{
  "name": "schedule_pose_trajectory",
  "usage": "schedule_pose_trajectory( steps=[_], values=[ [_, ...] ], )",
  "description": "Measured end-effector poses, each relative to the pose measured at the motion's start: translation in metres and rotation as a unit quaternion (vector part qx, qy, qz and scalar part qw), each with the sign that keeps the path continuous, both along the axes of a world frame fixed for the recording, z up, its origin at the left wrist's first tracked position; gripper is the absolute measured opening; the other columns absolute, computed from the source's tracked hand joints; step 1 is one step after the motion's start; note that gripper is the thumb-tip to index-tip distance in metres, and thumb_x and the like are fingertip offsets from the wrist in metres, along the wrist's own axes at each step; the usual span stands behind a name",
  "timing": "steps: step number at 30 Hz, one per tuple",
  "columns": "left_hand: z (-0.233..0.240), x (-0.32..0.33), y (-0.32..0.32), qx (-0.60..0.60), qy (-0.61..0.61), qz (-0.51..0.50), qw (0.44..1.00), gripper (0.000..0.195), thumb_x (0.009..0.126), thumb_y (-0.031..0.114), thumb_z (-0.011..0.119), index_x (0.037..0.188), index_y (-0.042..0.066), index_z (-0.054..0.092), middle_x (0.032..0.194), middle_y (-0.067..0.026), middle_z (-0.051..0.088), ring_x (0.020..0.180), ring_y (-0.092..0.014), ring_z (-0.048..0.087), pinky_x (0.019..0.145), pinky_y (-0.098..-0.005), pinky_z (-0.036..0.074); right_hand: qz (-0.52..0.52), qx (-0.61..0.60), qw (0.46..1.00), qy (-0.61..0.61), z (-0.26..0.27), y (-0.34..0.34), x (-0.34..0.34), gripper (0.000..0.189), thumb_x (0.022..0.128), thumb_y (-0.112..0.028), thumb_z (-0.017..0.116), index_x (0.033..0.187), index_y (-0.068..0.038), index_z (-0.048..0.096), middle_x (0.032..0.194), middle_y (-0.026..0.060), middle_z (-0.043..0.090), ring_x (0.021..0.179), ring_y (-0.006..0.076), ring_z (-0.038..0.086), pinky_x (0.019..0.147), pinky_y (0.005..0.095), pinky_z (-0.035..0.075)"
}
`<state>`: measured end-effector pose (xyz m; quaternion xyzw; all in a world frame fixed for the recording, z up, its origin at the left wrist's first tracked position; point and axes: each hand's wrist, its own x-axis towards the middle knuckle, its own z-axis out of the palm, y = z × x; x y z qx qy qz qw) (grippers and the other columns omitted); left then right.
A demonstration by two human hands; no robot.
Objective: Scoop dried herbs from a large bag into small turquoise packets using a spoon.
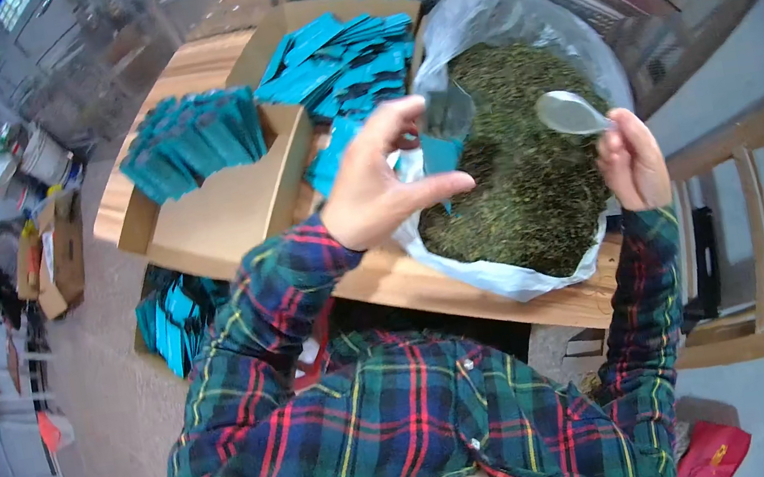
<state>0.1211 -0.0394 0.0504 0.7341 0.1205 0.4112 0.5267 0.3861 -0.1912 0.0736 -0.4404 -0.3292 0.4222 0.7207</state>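
Note:
My left hand (373, 183) is over the near-left rim of a plastic bag (486, 282) full of dried, chopped green herb (527, 163). Its thumb and forefinger are spread apart. Beside those fingers are a clear plastic cup or funnel (450, 111) and a teal packet (442, 152). The palm and curled fingers partly hide both, so whether the hand grips them cannot be told. In my right hand (634, 161), the fingers pinch the handle of a translucent plastic scoop (568, 111) above the herb's right side. Its bowl looks pale, with no herb visible in it.
Left of the bag, a cardboard box (390, 5) holds piled teal packets (338, 58). A shallow cardboard tray (220, 208) carries a row of upright packets (194, 141). Below the wooden table's (388, 275) edge, another box contains packets (177, 319). A wooden frame (757, 239) stands at right.

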Motion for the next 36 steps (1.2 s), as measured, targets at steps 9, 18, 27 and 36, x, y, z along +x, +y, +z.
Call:
schedule_pose_trajectory(
  steps=[9, 18, 27, 36],
  values=[
    [-0.099, -0.070, -0.022, -0.010, 0.165, 0.094, 0.982, 0.062, 0.065, 0.009, 0.078, 0.118, 0.001, 0.046, 0.107, -0.0098, 0.053, 0.101, -0.017, 0.053, 0.089, -0.0316, 0.043, -0.068, 0.003, 0.994, 0.080, -0.055, -0.043, -0.027, 0.019, 0.094, -0.022, 0.044, 0.091, -0.005, 0.053, 0.062, 0.0005, 0.048, 0.053, 0.0097, 0.045, 0.048, 0.0221, 0.038],
    [-0.080, -0.091, 0.013, -0.107, 0.008, 0.160, 0.981, 0.069, 0.062, 0.023, 0.081, 0.117, 0.001, 0.046, 0.107, -0.0124, 0.053, 0.095, -0.022, 0.055, 0.080, -0.0320, 0.045, -0.112, 0.029, 0.991, 0.069, -0.065, -0.061, -0.025, 0.017, 0.092, -0.022, 0.048, 0.095, -0.006, 0.051, 0.067, 0.0011, 0.050, 0.056, 0.0094, 0.047, 0.048, 0.0212, 0.038],
    [-0.051, -0.125, 0.145, 0.088, 0.218, 0.386, 0.892, 0.068, 0.059, 0.027, 0.082, 0.112, -0.002, 0.050, 0.102, -0.0139, 0.052, 0.092, -0.023, 0.055, 0.081, -0.0338, 0.047, -0.115, 0.009, 0.990, 0.075, -0.085, -0.079, -0.024, 0.018, 0.092, -0.023, 0.048, 0.099, -0.008, 0.054, 0.071, 0.0001, 0.052, 0.058, 0.0082, 0.047, 0.048, 0.0198, 0.038],
    [-0.080, -0.059, 0.190, 0.130, 0.378, 0.398, 0.826, 0.075, 0.067, 0.038, 0.073, 0.122, 0.000, 0.040, 0.118, -0.0198, 0.048, 0.109, -0.032, 0.049, 0.090, -0.0370, 0.041, -0.159, 0.003, 0.985, 0.073, -0.087, -0.090, -0.035, 0.019, 0.092, -0.024, 0.049, 0.088, -0.006, 0.052, 0.062, 0.0034, 0.051, 0.049, 0.0109, 0.047, 0.043, 0.0210, 0.039]
  ],
)
